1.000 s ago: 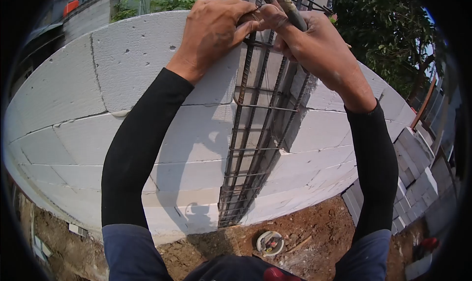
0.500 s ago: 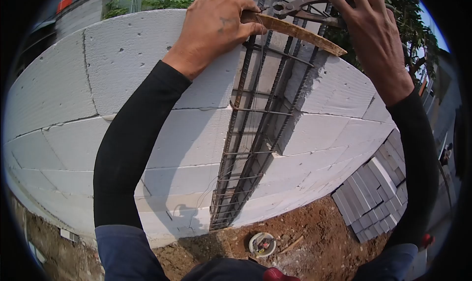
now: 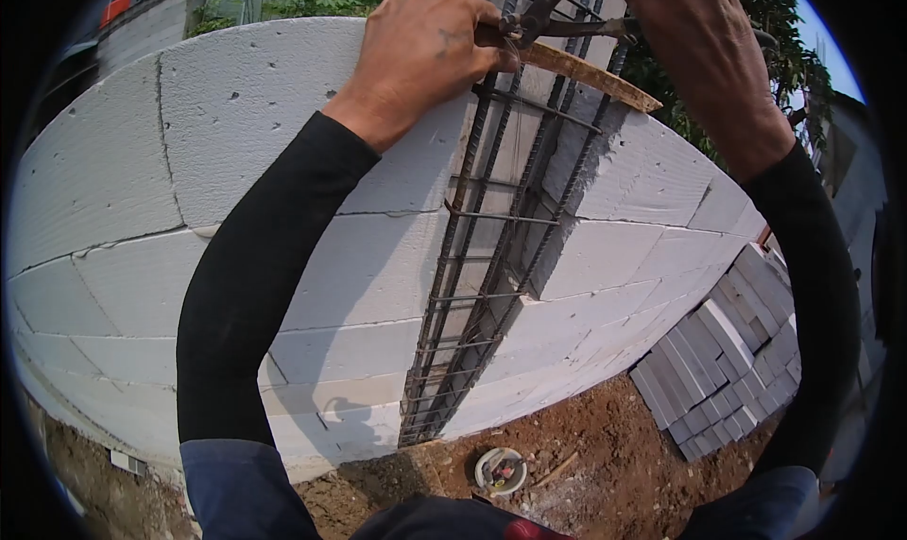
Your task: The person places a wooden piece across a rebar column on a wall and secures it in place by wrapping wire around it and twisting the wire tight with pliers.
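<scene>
My left hand [image 3: 425, 53] is closed around the left end of a thin wooden strip [image 3: 595, 75], beside the top of a rebar cage [image 3: 482, 209]. In my right hand [image 3: 704, 53] is a pair of pincers [image 3: 557, 16], whose jaws meet a thin wire [image 3: 513, 37] just beyond my left fingertips. Some of my right fingers are cut off by the top edge. The strip lies across the upright bars, its right end near the right wall section.
White block wall [image 3: 265, 124] stands on both sides of the cage. Below are a round bucket [image 3: 501, 471] holding small items, brown soil [image 3: 590, 436] and stacked grey blocks [image 3: 718, 351] at the right. Trees fill the upper right.
My right hand first drew right and away from my left, uncovering the wooden strip, then came back left with the pincers. Their jaws, open half a second ago, are now closed at the wire.
</scene>
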Motion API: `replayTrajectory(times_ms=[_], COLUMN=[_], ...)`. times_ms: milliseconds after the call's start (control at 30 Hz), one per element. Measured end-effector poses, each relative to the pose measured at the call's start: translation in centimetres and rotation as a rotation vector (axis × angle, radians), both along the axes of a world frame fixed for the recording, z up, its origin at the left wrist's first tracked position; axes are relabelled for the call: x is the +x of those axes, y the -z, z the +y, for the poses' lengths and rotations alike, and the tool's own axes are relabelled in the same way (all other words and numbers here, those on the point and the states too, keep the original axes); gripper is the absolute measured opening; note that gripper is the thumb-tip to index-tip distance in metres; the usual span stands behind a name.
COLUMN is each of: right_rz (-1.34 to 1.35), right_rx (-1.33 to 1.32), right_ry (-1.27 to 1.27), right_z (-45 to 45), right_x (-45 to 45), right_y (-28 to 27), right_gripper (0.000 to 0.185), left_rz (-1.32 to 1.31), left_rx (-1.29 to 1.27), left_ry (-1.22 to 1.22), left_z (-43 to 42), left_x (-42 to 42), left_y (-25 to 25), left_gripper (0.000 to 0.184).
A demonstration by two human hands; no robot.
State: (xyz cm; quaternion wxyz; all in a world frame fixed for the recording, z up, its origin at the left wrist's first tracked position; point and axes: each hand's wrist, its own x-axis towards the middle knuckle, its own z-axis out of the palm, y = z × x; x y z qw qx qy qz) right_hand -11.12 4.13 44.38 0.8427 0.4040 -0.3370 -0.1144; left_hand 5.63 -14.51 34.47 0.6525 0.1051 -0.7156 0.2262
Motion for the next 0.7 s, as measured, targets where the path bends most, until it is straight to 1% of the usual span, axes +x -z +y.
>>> replayTrajectory(times_ms=[33, 67, 133, 233, 333, 433, 533, 600, 633, 700], right_rz=[-0.002, -0.004, 0.007, -0.033, -0.106, -0.104, -0.205, -0.237, -0.21, -0.13], right_rx=[-0.002, -0.003, 0.019, 0.014, -0.046, -0.12, -0.093, -0.091, -0.118, -0.141], right_ry=[-0.052, -0.104, -0.054, -0.047, 0.069, 0.195, 0.251, 0.301, 0.337, 0.347], right_z=[-0.2, -0.4, 0.5, 0.6, 1.0, 1.1, 1.4, 1.4, 1.2, 1.0], right_x=[-0.1, -0.1, 0.8, 1.5, 2.9, 3.9, 5.6, 6.2, 6.3, 5.8], right_y=[0.1, 0.1, 0.4, 1.7, 3.5, 4.9, 5.6, 5.6, 5.4, 5.0], right_gripper=[0.059, 0.059, 0.058, 0.056, 0.052, 0.051, 0.053, 0.055, 0.055, 0.052], left_rz=[0.029, -0.063, -0.246, -0.126, -0.1, -0.093, -0.022, -0.074, -0.1, -0.07], left_rx=[-0.048, 0.021, 0.162, -0.017, 0.07, 0.071, -0.088, 0.0, 0.042, -0.005], left_ry=[0.02, 0.024, 0.033, 0.112, 0.123, 0.085, 0.128, 0.144, 0.152, 0.142], left_z=[-0.3, 1.3, 3.9, 2.6, 2.7, 3.7, 1.9, 1.8, 1.8, 1.5], left_x=[-0.1, 0.6, 2.0, 1.4, 1.3, 1.6, 1.2, 1.4, 1.4, 1.4], left_y=[0.1, -0.5, -1.9, -1.4, -1.3, -0.9, -0.9, -1.1, -1.2, -1.1], left_gripper=[0.031, 0.027, 0.021, 0.018, 0.019, 0.018, 0.016, 0.016, 0.016, 0.017])
